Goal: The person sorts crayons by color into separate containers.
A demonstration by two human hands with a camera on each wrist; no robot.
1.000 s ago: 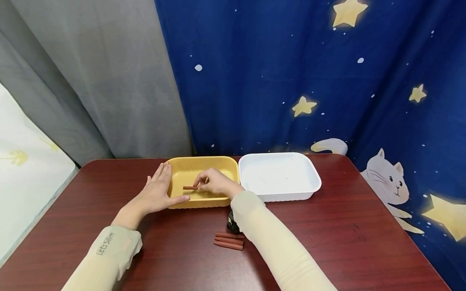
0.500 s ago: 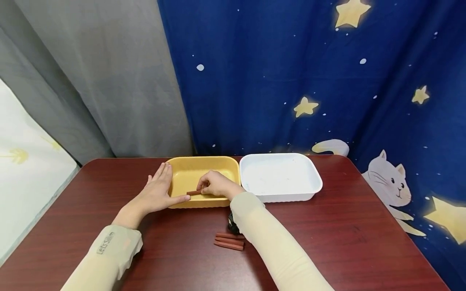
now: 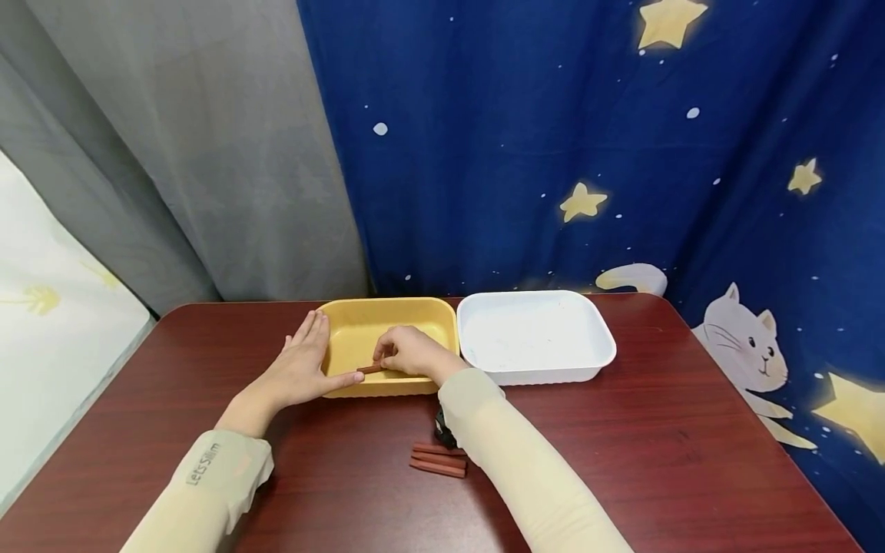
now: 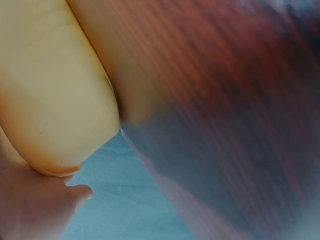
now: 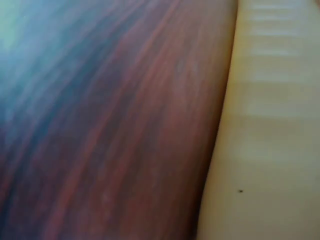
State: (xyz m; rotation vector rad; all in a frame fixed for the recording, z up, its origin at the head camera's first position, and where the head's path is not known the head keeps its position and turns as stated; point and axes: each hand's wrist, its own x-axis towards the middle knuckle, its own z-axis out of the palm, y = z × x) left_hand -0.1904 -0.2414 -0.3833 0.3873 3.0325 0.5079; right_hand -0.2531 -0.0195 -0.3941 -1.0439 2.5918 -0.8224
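Observation:
A reddish-brown stick (image 3: pixel 369 369) is pinched between the thumb and fingers of my right hand (image 3: pixel 413 355), low inside the yellow tray (image 3: pixel 380 390) near its front wall. My left hand (image 3: pixel 297 370) rests on the tray's left end, fingers straight along the rim and thumb stretched over the front left corner. In the left wrist view, part of that hand (image 4: pixel 35 205) touches the yellow tray wall (image 4: pixel 55 85). Several similar sticks (image 3: pixel 439 467) lie side by side on the table in front of the tray. The right wrist view has only tray wall (image 5: pixel 265 150) and tabletop, without the hand.
A white tray (image 3: pixel 542 376) stands right beside the yellow one, on its right. Both sit near the back edge of the dark red wooden table (image 3: pixel 643 468). Behind hang a grey curtain (image 3: pixel 263 153) and a blue star-patterned curtain (image 3: pixel 484 153). A black device (image 3: pixel 444 430) is under my right wrist.
My right hand has lowered the stick toward the tray's front wall, and the stick now tilts slightly. The left hand keeps its place on the tray.

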